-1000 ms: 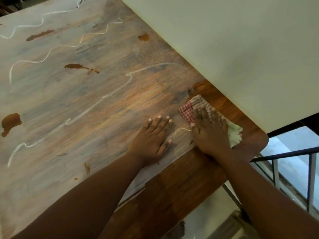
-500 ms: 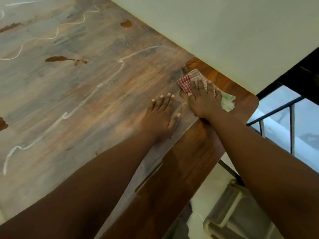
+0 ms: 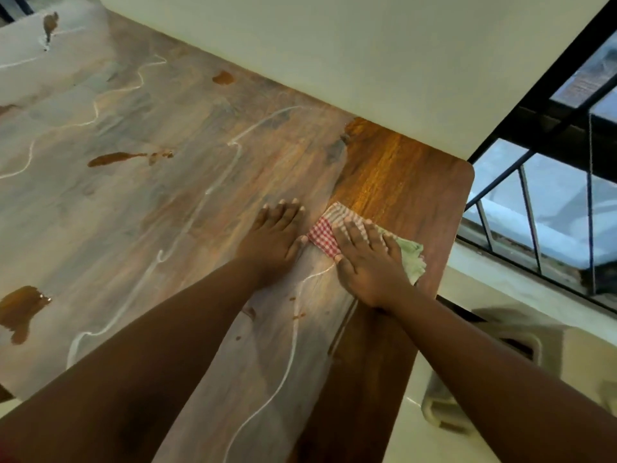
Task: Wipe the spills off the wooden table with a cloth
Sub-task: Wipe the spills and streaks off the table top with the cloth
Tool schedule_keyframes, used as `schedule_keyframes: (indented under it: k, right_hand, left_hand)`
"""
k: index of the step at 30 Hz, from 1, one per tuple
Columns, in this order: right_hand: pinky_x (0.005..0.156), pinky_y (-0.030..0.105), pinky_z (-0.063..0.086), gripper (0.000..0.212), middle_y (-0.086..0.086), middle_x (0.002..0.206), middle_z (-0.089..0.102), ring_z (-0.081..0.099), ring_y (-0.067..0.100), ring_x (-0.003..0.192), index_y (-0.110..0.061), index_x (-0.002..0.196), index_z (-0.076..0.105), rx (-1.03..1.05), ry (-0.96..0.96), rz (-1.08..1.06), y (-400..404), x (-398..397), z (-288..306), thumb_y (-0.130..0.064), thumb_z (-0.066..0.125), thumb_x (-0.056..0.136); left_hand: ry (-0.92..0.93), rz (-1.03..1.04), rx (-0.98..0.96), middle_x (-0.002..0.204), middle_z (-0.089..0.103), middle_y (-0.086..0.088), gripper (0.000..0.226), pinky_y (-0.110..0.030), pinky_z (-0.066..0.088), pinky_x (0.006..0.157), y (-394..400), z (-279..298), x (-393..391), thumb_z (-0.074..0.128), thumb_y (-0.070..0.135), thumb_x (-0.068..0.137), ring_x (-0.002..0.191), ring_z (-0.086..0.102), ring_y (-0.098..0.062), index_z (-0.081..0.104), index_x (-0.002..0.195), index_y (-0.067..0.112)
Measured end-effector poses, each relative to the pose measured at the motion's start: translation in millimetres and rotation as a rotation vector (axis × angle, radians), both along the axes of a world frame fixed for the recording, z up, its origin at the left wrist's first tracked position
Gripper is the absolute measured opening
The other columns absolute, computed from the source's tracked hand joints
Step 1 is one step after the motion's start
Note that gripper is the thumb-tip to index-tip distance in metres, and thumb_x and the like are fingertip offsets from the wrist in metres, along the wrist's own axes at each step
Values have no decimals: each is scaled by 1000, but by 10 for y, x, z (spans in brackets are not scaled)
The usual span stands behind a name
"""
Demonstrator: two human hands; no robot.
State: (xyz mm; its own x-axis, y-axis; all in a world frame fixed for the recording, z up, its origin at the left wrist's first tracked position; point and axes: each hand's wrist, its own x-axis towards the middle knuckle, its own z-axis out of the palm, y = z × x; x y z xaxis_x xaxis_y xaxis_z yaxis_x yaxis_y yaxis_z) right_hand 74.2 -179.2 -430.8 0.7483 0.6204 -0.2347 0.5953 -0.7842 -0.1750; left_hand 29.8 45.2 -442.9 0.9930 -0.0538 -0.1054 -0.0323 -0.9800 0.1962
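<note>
The wooden table (image 3: 400,182) is dusty grey over most of its top, with a darker, glossy strip along its right end. My right hand (image 3: 367,259) presses flat on a folded cloth (image 3: 322,237), red-checked at one end and green at the other, at the border of that strip. My left hand (image 3: 273,238) rests flat on the table just left of the cloth. Brown spills lie to the left: a long streak (image 3: 115,158), a puddle (image 3: 20,305) near the left edge, a spot (image 3: 223,77) near the wall. Thin white wavy lines (image 3: 233,152) cross the top.
A pale wall (image 3: 334,55) runs along the table's far side. Black window bars (image 3: 531,208) stand to the right beyond the table's end. A light plastic stool or crate (image 3: 494,372) sits on the floor below the right end. Another brown spill (image 3: 50,23) lies at the far left.
My right hand has drawn the cloth back toward me along the table's right end, and my left hand came back beside it. The view has also shifted.
</note>
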Motion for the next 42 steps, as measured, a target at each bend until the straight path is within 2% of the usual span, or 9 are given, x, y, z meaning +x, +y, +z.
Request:
schedule_keyframes:
  k: [4, 13, 18, 23, 26, 29, 34, 39, 42]
  right_hand:
    - [113, 43, -8, 58, -5, 162, -7, -10, 21, 147, -36, 152, -7, -33, -7, -39, 44, 175, -18, -44, 17, 101]
    - [114, 51, -5, 56, -2, 162, -6, -8, 26, 147, -34, 153, -4, -86, 3, -250, 321, 1026, 1, -43, 15, 101]
    - [115, 52, -5, 57, 1, 163, -4, -7, 28, 147, -32, 154, -3, -27, 2, -218, 305, 483, 8, -42, 17, 101]
    - [114, 49, -13, 60, -2, 160, -11, -15, 24, 146, -36, 150, -16, 27, 14, -61, 114, -665, -13, -50, 7, 96]
    - [112, 44, -21, 58, -8, 155, -19, -23, 19, 142, -40, 144, -24, 21, 8, -15, 14, -1012, -33, -52, 5, 96]
    - [109, 41, -22, 59, -8, 156, -18, -26, 16, 141, -41, 145, -22, 30, -22, -34, 17, -932, -33, -52, 7, 96]
    - [113, 47, -12, 59, -2, 162, -7, -14, 21, 146, -36, 152, -7, 28, -42, -182, 207, -437, -79, -47, 10, 97]
    - [114, 51, -8, 59, -3, 162, -8, -13, 23, 147, -36, 152, -7, 1, -19, -202, 307, -273, -81, -45, 13, 98]
    - [114, 50, -12, 58, -2, 162, -11, -15, 23, 146, -36, 152, -10, -11, 4, -239, 322, -437, -20, -45, 13, 99]
  left_hand:
    - [-10, -3, -30, 161, -6, -1, 61, -37, -12, 117, -2, -9, -1, 14, 47, 100, 146, -13, -16, -1, 152, 20]
    - [-12, 2, -60, 161, -5, 2, 57, -38, -8, 119, 12, 31, 13, 14, 41, 101, 146, -11, -16, 1, 153, 21]
    - [-9, 7, -64, 161, -4, 3, 55, -35, -9, 118, 10, 25, 8, 16, 38, 102, 146, -11, -14, 2, 153, 22]
    - [-32, 16, -80, 161, -1, 4, 55, -34, -8, 118, 11, 11, 16, 14, 40, 102, 147, -9, -13, 5, 153, 23]
    - [-30, 13, -78, 161, 0, 3, 57, -37, -6, 119, 9, 13, 19, 11, 43, 100, 147, -8, -14, 6, 153, 22]
    - [-36, 18, -84, 161, 1, 3, 55, -36, -6, 119, 12, 4, 20, 15, 41, 102, 147, -8, -14, 6, 153, 23]
    - [-51, 25, -82, 161, 2, 4, 53, -34, -7, 118, 11, -29, 28, 16, 39, 102, 147, -7, -13, 7, 153, 24]
    - [-63, 19, -65, 161, 3, 1, 55, -36, -6, 119, 16, -53, 18, 17, 38, 101, 147, -5, -17, 8, 153, 21]
    - [-65, 0, -62, 161, 5, -3, 57, -38, -6, 119, 18, -47, 23, 19, 36, 101, 148, -5, -20, 10, 153, 17]
